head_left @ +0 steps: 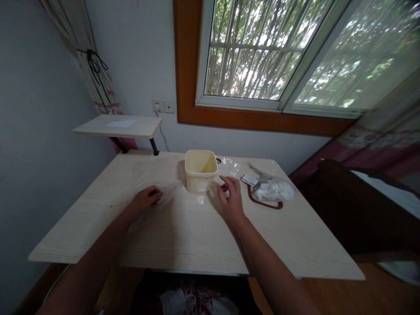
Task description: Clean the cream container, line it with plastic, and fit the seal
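The left hand curls at clear plastic on the worktop; the right hand bends beside a cream basket. I cannot tell whether either grip pinches anything.

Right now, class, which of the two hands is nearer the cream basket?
The right hand, close beside the cream basket; the left hand is across a wider gap on the basket's other side.

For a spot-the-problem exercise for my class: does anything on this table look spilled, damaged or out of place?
Nothing looks spilled or plainly damaged, and the cream bin stands upright. Only mildly untidy: toward the table's right side, a plastic bag slumps, overlapping a brown curved strip.
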`<state>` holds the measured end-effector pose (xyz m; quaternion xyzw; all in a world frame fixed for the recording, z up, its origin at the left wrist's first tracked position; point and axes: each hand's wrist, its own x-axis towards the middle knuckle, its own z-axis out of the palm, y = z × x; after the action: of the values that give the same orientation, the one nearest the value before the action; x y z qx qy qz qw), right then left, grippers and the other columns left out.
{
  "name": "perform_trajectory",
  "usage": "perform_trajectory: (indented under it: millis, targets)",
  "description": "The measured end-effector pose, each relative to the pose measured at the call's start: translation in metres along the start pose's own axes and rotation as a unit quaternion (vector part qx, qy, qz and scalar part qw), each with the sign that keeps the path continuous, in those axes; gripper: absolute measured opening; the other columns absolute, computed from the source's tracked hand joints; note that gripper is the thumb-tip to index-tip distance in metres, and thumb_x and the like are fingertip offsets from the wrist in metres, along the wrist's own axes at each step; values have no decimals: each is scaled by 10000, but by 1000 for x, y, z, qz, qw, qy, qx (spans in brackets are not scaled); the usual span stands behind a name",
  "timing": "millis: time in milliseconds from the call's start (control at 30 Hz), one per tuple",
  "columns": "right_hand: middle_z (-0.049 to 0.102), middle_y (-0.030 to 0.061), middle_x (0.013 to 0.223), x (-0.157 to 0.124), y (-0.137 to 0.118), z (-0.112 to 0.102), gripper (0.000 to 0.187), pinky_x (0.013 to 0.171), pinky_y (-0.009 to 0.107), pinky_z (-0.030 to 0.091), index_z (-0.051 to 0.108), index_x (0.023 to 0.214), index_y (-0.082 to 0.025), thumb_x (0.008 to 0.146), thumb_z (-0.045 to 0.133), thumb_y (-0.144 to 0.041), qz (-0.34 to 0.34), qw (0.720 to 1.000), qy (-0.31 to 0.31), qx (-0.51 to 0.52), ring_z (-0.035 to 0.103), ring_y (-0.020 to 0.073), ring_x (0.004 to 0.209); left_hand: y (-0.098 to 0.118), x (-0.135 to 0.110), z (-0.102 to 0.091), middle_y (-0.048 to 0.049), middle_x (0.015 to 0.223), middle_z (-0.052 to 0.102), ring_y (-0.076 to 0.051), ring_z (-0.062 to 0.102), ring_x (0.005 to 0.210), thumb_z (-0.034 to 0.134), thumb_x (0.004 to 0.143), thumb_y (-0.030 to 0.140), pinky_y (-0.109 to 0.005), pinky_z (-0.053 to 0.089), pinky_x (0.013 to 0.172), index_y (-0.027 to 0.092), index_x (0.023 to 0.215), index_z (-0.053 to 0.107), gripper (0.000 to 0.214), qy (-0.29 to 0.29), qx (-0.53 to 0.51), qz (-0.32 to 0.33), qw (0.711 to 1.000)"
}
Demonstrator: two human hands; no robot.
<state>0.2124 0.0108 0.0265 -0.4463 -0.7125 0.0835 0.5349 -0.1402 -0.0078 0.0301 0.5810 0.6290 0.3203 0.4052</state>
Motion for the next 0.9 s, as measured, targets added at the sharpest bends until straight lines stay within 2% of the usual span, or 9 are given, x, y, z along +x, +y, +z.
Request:
perform_trajectory:
  millis: [100,200,267,400,500,633,800,900]
  targets:
    - [518,119,1306,15,-11,-7,457,861,434,590,541,1402,-334,956,588,-249,-70,997,2,-29,602,246,1063,-1,1,5,-8,712,615,-166,557,665,631,766,539,-282,419,650,188,827,623,356,4,-37,-14,999]
    - [519,120,1392,39,-17,-13,490,957,472,556,486,1452,-343,978,570,-252,-105,993,-27,-49,566,273,1202,2,1,10,-5,705,603,-165,540,661,629,766,549,-276,399,633,188,829,632,366,5,-44,-21,999]
    - [552,108,1403,55,-16,-17,457,1036,507,502,488,1447,-330,1000,536,-248,-140,985,-76,-67,532,279,1269,3,1,13,-3,703,597,-163,534,661,628,768,554,-274,393,629,189,830,633,370,2,-42,-23,999]
    - [653,95,1280,77,-11,-22,339,1004,491,508,565,1351,-295,1030,468,-240,-196,962,-173,-83,594,259,1162,1,2,15,3,702,593,-157,534,664,625,771,552,-271,398,639,192,820,619,363,9,-61,-25,998]
    - [651,122,1235,79,-12,-25,301,998,491,511,598,1287,-253,999,557,-330,-194,960,-182,-90,591,275,1153,-2,3,15,11,686,580,-146,522,640,629,768,548,-267,391,625,191,810,610,360,6,-73,-22,997]
    - [630,136,1216,74,-20,-23,327,1004,501,509,634,1223,-246,937,652,-404,-177,965,-164,-101,587,291,1152,-3,3,16,12,689,575,-141,523,639,625,781,538,-262,393,616,191,821,608,350,6,-85,-10,996]
    - [651,125,1172,74,-18,-18,232,970,489,532,673,1160,-255,954,630,-353,-171,966,-158,-111,610,282,1118,-2,2,17,13,696,574,-136,526,636,633,768,556,-259,405,608,190,833,602,373,15,-94,-27,995]
    - [628,121,1249,77,-10,-21,228,970,462,543,666,1187,-260,974,593,-299,-168,966,-159,-115,606,269,1154,1,0,16,18,696,576,-129,520,628,634,764,557,-255,402,601,189,830,600,376,19,-96,-33,995]
